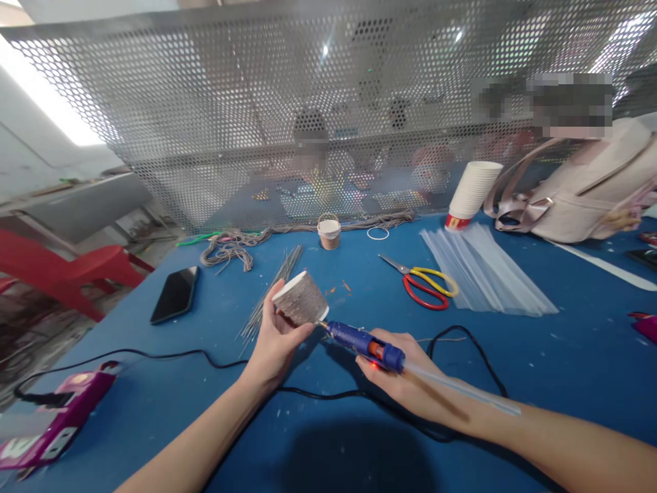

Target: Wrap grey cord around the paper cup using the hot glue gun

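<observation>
A paper cup wrapped in grey cord (301,299) is tilted on its side in my left hand (276,337), whose fingers and thumb close round it. My right hand (403,373) grips a blue glue gun (362,340), with a clear glue stick (462,389) sticking out of its back over my wrist. The gun's tip is at the cup's lower right edge; whether it touches is too small to tell. Behind the cup, thin grey wires (272,291) lie on the blue table. Farther back stands a small brown and white basket (329,233) with a handle.
Scissors (426,287), clear glue sticks (487,270) and stacked cups (473,195) lie or stand right. Left are a phone (175,295), grey cord (230,250) and a purple power strip (66,418). Black cable (333,395) crosses in front. A perforated screen (230,123) stands behind; a bag (580,185) sits right.
</observation>
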A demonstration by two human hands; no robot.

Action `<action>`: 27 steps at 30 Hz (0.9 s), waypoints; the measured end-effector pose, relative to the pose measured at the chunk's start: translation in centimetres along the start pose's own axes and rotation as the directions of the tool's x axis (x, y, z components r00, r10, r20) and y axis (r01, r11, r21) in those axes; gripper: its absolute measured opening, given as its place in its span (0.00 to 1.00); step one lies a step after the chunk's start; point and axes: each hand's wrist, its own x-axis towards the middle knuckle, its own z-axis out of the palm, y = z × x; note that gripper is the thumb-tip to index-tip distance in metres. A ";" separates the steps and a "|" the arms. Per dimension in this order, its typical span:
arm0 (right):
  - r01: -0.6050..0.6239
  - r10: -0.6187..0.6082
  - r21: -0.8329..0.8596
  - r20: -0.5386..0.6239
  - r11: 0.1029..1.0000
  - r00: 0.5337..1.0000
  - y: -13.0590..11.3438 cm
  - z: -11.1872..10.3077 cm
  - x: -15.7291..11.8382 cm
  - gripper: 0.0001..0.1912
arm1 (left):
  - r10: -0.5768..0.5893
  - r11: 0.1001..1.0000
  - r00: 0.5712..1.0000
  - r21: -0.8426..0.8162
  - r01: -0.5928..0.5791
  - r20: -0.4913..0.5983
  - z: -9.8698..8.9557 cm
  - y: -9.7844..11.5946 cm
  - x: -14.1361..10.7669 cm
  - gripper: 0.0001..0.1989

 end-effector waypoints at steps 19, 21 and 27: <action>-0.001 0.001 0.001 -0.068 1.000 0.998 0.4 -0.1 0.1 0.11 | 0.004 1.000 1.000 -0.026 -0.003 0.027 -0.4 -0.2 0.3 0.44; -0.019 0.021 0.023 -0.055 1.000 0.998 0.6 -0.4 0.2 0.11 | -0.011 0.999 1.000 -0.031 0.012 0.027 -0.4 -0.1 0.2 0.43; -0.001 0.003 0.048 -0.046 0.999 0.999 0.3 -0.3 0.2 0.12 | -0.041 0.998 0.999 -0.054 0.042 0.021 -0.2 0.2 0.1 0.45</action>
